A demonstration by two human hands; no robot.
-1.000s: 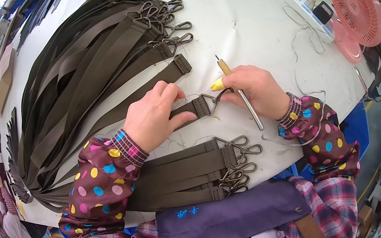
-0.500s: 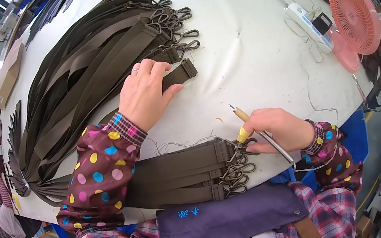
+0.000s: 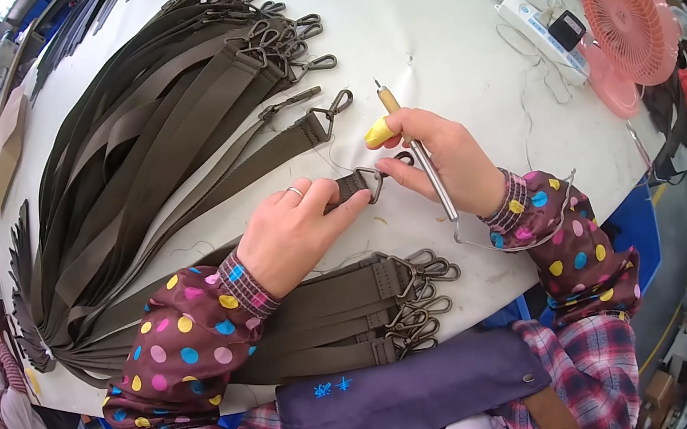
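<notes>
My left hand [image 3: 292, 231] is closed, pinching the stitched end of a dark olive webbing strap [image 3: 352, 186]. From that end hangs a metal snap hook [image 3: 372, 181], whose far part lies at the fingertips of my right hand [image 3: 446, 153]. A corded, pen-shaped tool like a soldering iron [image 3: 436, 186] is gripped in my right hand, its thin tip up and away from the strap. One right finger wears a yellow cover [image 3: 378, 133]. Beyond my left hand lies another strap with a hook [image 3: 337, 106]. A stack of straps [image 3: 324, 321] rests nearest me, hooks to the right.
A big bundle of straps [image 3: 140, 121] spreads over the left of the white table [image 3: 457, 26], tied at its left end. On the right stand a pink fan [image 3: 628, 17] and a white power strip [image 3: 540, 39] with a black adapter. Loose threads and a cable lie about.
My left hand has come down and toward me, drawing a strap end from the bundle. My right hand has left the near stack and moved up to that strap's hook, still holding the pen tool.
</notes>
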